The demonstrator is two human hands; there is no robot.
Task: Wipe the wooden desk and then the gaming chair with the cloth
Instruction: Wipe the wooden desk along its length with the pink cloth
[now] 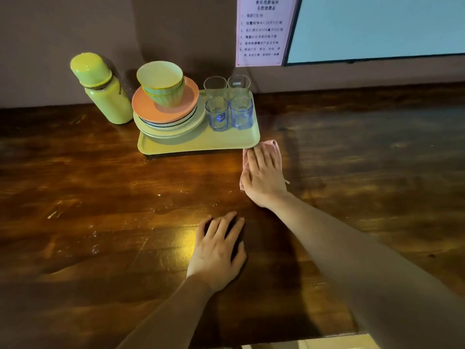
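Yellow tray, beside the cloth, holds plates, bowls, glasses.

The right hand is stretched far out in front. It lies flat, palm down, with its fingers straight and close together, pointing away from the person. The bare right arm comes in from the lower right corner and is almost straight. The left hand is nearer the body, palm down too, with its fingers a little spread. The bare left arm comes up from the bottom edge. The two hands do not touch.
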